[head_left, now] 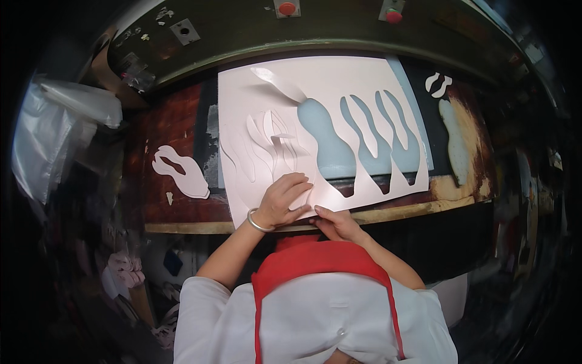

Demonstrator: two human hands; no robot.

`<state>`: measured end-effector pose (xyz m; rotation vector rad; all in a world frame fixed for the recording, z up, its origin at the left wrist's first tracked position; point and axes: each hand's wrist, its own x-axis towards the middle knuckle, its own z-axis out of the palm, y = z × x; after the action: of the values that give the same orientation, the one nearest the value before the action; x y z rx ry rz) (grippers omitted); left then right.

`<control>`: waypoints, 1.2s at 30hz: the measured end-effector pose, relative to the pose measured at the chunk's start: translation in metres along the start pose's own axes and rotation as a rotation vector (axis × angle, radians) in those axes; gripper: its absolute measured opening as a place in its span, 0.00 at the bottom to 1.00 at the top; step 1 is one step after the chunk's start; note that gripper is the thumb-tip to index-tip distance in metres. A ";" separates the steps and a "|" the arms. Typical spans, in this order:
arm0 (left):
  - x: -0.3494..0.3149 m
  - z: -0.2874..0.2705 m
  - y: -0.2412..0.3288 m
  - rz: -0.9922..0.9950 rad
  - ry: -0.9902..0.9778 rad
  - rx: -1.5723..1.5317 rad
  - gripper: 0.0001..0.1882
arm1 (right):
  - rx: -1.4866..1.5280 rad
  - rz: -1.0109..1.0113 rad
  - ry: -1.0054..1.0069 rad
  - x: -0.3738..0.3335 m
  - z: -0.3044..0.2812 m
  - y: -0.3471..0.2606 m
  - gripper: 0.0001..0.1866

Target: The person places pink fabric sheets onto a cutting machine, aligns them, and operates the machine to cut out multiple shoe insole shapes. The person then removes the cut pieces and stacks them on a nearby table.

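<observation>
A large pale pink sheet (pixel 354 76) lies across the work table, with shoe-upper-like shapes cut through it. Blue-grey backing (pixel 327 145) shows through the gaps on its right half. On its left half, slit pieces still sit in place, and a narrow strip (pixel 282 85) curls upward behind them. My left hand (pixel 282 200), with a bangle on the wrist, has its fingers bent over a cut piece (pixel 300 200) near the front edge. Close beside it, my right hand (pixel 339 224) pinches the front edge of the sheet between thumb and fingers; some fingertips are hidden underneath.
A green machine beam (pixel 242 51) with red buttons (pixel 287 8) spans the back. Loose pink cut-outs lie at left (pixel 182 173) and far right (pixel 438 84). A long pale form (pixel 453 142) rests on the right side. Clear plastic bags (pixel 57 133) hang at the left.
</observation>
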<state>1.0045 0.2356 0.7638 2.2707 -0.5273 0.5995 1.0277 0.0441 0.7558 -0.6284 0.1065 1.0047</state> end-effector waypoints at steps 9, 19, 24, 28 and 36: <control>0.066 -0.047 -0.029 -0.909 0.878 -0.325 0.12 | 0.046 0.007 0.046 0.003 0.044 0.004 0.24; 0.069 -0.265 -0.078 -0.049 1.295 0.178 0.21 | 0.006 -0.085 0.021 -0.011 0.013 0.027 0.29; -0.016 -0.100 -0.025 0.016 0.213 0.252 0.09 | -0.198 -0.034 -0.053 0.006 0.014 0.061 0.22; -0.058 -0.056 -0.012 -0.083 0.116 0.001 0.17 | -0.136 -0.071 0.058 0.011 0.034 0.069 0.22; -0.040 -0.085 -0.029 -0.377 0.312 -0.306 0.14 | -0.046 -0.035 0.020 0.036 0.074 0.072 0.27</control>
<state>0.9650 0.3239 0.7796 1.8733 -0.0291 0.6162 0.9741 0.1380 0.7718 -0.6806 0.0897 0.9694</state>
